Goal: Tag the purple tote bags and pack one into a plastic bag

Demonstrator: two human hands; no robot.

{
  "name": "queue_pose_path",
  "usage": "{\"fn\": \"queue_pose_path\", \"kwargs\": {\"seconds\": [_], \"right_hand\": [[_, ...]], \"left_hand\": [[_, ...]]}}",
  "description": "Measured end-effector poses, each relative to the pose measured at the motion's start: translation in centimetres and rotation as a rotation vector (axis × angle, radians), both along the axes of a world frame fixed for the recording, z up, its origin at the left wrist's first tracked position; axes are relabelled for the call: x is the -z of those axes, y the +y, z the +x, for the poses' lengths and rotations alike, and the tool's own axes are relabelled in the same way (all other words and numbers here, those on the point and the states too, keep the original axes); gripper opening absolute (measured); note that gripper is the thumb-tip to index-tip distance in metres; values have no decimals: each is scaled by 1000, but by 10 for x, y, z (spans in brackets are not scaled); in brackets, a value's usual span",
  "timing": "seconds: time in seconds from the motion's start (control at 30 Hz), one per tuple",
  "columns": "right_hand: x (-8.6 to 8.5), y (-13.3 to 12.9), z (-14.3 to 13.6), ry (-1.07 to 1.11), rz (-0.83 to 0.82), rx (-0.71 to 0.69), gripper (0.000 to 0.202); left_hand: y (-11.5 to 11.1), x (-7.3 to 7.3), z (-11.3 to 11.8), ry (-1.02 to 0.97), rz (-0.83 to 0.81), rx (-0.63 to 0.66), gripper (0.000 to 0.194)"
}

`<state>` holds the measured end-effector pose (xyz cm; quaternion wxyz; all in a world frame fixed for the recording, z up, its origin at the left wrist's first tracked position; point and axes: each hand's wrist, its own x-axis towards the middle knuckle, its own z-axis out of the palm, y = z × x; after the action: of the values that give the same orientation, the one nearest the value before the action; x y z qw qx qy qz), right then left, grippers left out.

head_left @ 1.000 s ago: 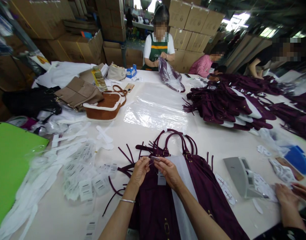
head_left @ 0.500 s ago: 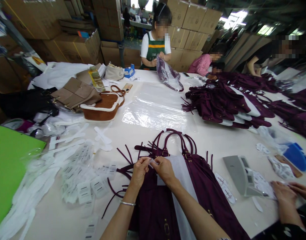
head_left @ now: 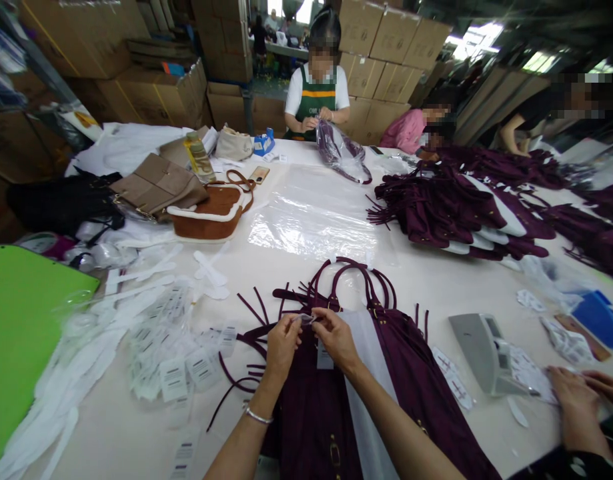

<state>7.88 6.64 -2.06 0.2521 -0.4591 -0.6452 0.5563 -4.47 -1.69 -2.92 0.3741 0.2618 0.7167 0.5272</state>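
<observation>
A dark purple handbag (head_left: 311, 420) with fringe and looped handles (head_left: 353, 267) lies in front of me, a white sheet strip (head_left: 369, 373) down its middle. Above its top edge, my left hand (head_left: 283, 340) and my right hand (head_left: 335, 339) meet fingertip to fingertip. Both are closed in a pinch on a small pale translucent strip (head_left: 305, 320) stretched between them. Just below my right fingers hangs a white label (head_left: 324, 357) against the bag; its fastening is too small to tell.
Barcode labels (head_left: 171, 377) in clear sleeves and white paper strips (head_left: 56, 380) lie left. A grey tape dispenser (head_left: 486, 353) stands right, near another person's hands (head_left: 571, 393). Further back are clear plastic bags (head_left: 311, 220), a purple bag pile (head_left: 451, 207) and a co-worker (head_left: 317, 93).
My hands have drawn slightly apart, showing more of the pale strip. The white label below my right hand is more visible. The whole view has shifted slightly.
</observation>
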Motion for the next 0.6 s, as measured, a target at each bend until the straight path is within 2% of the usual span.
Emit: {"fn": "queue_pose_path", "kwargs": {"seconds": [0.1, 0.17, 0.27, 0.33, 0.4, 0.47, 0.53, 0.6], "right_hand": [[-8, 2, 23, 19, -67, 176, 43], [-11, 5, 46, 33, -83, 257, 44], [-16, 4, 87, 66, -134, 352, 45], [-22, -3, 112, 131, -242, 412, 47], [-34, -17, 135, 226, -408, 424, 48], [-47, -40, 159, 282, -604, 334, 44], [-57, -72, 186, 238, -803, 128, 41], [-58, -110, 216, 98, -987, -73, 45]], "left_hand": [[-15, -20, -6, 378, 180, -115, 21], [-38, -30, -6, 599, 306, -65, 16], [-81, -28, 3, 831, 361, 173, 23], [-106, -16, 14, 918, 288, 398, 27], [-121, 1, 24, 943, 149, 576, 27], [-128, 15, 31, 929, 31, 632, 27], [-130, 23, 34, 883, -7, 614, 24], [-132, 26, 34, 808, 17, 548, 21]]}}
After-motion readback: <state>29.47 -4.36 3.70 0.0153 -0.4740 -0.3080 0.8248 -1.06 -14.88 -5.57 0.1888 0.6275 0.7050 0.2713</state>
